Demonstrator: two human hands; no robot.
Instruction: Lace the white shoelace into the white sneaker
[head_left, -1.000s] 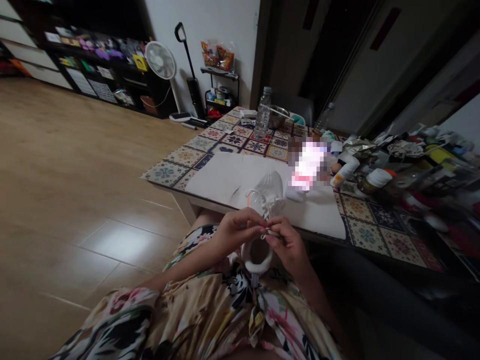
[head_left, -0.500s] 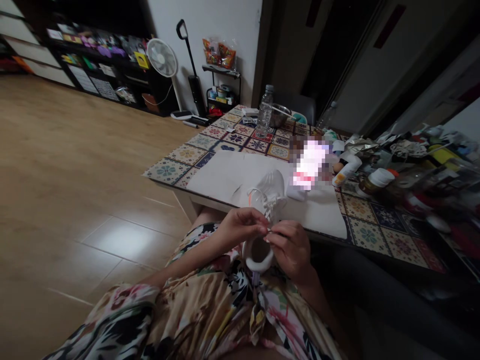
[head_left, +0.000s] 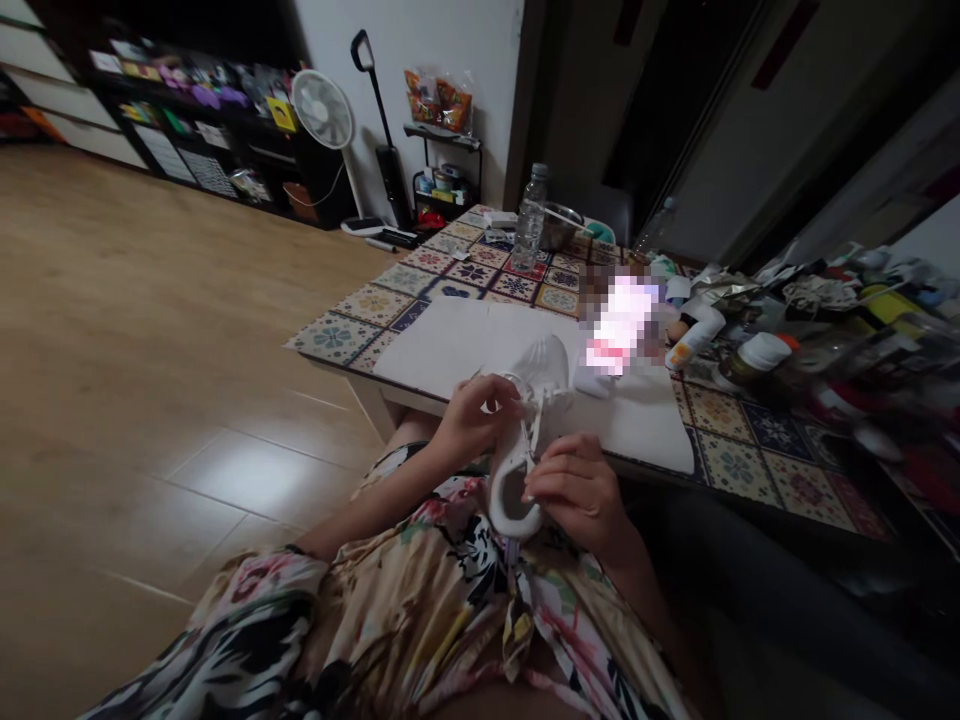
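Hands meet above a floral-print lap: left hand (head_left: 474, 418) is raised with its wrist bent, grip closed on the laced upper of a small white fabric sneaker (head_left: 516, 505). Right hand (head_left: 579, 490) sits lower, grip pinched narrow on a white lace (head_left: 534, 440) beside the sneaker's opening, toe pointing toward the tiled tabletop (head_left: 360, 322).

The low surface (head_left: 352, 325), topped with patterned coloured tiles, begins just beyond the left grip (head_left: 474, 420). A white rectangular sheet (head_left: 457, 345) lies flat along its near edge, directly ahead of both grips. Far beyond the left grip stand a clear plastic water bottle (head_left: 529, 222) and a metal bowl (head_left: 559, 228). Ahead and right of the right grip (head_left: 581, 490) lie a white tube with an orange end (head_left: 694, 335), a brown white-capped jar (head_left: 752, 358) and a heap of mixed packets (head_left: 862, 310).
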